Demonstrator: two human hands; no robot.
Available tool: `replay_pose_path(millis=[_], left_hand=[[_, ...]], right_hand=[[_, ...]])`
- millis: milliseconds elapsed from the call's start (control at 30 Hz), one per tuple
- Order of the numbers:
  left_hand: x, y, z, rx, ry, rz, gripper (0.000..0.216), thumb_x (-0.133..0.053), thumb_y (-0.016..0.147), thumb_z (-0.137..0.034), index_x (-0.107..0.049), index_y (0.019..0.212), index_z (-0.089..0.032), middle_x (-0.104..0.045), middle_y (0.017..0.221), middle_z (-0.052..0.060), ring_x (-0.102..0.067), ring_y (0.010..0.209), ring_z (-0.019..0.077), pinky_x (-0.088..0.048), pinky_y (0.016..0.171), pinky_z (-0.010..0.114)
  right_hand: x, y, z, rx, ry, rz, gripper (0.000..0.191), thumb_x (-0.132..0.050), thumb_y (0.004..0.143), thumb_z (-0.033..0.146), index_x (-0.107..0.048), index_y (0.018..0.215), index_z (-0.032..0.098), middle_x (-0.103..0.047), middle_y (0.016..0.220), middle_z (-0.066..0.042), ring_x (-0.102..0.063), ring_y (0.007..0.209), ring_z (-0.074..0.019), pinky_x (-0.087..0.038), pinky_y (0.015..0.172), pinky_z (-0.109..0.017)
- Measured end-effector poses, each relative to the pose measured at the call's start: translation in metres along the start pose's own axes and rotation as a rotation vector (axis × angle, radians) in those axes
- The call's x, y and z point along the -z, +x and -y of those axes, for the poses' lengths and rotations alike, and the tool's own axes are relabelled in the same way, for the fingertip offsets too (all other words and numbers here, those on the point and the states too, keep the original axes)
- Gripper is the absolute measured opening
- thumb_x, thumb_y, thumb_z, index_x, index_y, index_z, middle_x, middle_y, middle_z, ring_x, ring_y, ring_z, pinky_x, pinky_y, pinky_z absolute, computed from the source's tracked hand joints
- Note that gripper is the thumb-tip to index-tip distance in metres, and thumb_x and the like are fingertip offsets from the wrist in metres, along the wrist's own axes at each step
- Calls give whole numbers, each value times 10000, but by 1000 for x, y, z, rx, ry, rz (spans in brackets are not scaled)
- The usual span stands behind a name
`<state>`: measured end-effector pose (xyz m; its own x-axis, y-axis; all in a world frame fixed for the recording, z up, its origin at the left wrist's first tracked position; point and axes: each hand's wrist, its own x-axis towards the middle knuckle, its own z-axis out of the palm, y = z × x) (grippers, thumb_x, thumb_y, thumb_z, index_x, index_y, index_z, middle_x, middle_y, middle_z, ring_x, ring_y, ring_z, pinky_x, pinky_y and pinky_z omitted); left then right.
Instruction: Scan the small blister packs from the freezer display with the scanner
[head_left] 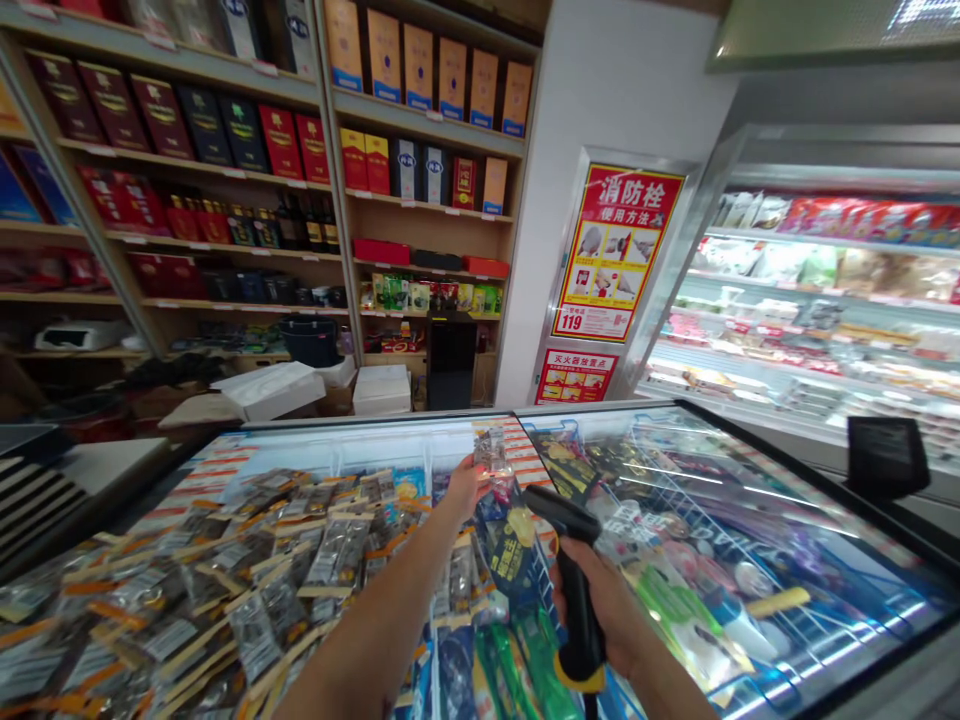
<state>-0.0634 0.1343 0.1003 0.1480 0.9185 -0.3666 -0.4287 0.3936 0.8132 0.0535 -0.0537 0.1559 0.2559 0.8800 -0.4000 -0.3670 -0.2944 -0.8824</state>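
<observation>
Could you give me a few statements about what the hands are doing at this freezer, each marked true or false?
1. The right hand grips a black barcode scanner with a yellow base. True.
2. The left hand holds up a small clear packet. True.
3. The scanner lies flat on the freezer lid. False: it is held above the chest freezer, its head towards the packet.
4. The packets piled at the left are bright green. False: they are dark and clear with orange edging.
5. The red fire hydrant poster hangs on the wall behind the freezer. True.
</observation>
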Motion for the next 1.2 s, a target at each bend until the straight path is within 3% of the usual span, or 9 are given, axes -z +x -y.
replay_pose_path(millis=[233, 433, 533, 633, 733, 867, 1067, 1200], left_hand=[[4, -3, 0, -6, -5, 15, 220, -592, 685, -101, -574, 884, -194, -626, 718, -10, -571, 594, 93, -452, 593, 226], [16, 6, 0, 5, 35, -15, 280, -653, 694, -162, -572, 958, -207, -619, 739, -4, -577, 619, 97, -445, 600, 222], [28, 16, -8, -12, 31, -27, 312, -686, 683, -214, -572, 973, -202, -623, 756, 2, -578, 607, 102, -447, 599, 234], [44, 23, -21, -15, 15, -48, 306, -672, 695, -215, -571, 983, -207, -622, 750, -3, -576, 588, 103, -459, 594, 241], [60, 26, -35, -17, -14, -73, 270, -610, 727, -160, -561, 985, -220, -614, 725, -15, -569, 570, 92, -465, 577, 229], [81, 27, -52, -58, -31, -50, 252, -597, 695, -110, -555, 919, -218, -607, 709, -20, -579, 591, 96, -461, 584, 226], [107, 29, -65, -64, -33, -56, 233, -665, 644, -147, -558, 841, -209, -620, 738, -9, -594, 638, 113, -456, 624, 247], [115, 26, -64, -58, -54, -61, 189, -630, 694, -139, -560, 856, -207, -613, 733, -15, -572, 585, 96, -461, 597, 238]], right_hand=[[8, -1, 11, -8, 47, 24, 326, -719, 612, 411, -542, 723, 160, -596, 541, 13, -522, 409, -117, -472, 352, -242], [7, 20, 31, -12, -16, 48, 205, -672, 659, 310, -548, 741, 169, -597, 541, 14, -528, 423, -122, -458, 357, -240], [-10, 32, 28, 16, -185, 42, 168, -647, 680, 302, -554, 658, 164, -572, 476, 12, -492, 372, -111, -411, 330, -218], [-36, 34, 14, 48, -297, 30, 295, -614, 714, 360, -528, 513, 161, -495, 362, 15, -416, 292, -88, -352, 301, -202], [-61, 30, -3, 36, -258, 44, 391, -593, 724, 445, -518, 464, 163, -479, 341, 7, -402, 276, -87, -353, 305, -212], [-86, 22, -18, -8, -151, 70, 353, -651, 653, 489, -537, 545, 173, -509, 388, 17, -426, 301, -102, -351, 298, -224], [-104, 18, -24, -24, -92, 55, 351, -682, 608, 491, -562, 641, 162, -537, 442, 25, -440, 319, -99, -375, 309, -226], [-107, 17, -23, -27, -139, 69, 334, -676, 618, 472, -561, 590, 160, -537, 432, 16, -448, 331, -99, -378, 308, -220]])
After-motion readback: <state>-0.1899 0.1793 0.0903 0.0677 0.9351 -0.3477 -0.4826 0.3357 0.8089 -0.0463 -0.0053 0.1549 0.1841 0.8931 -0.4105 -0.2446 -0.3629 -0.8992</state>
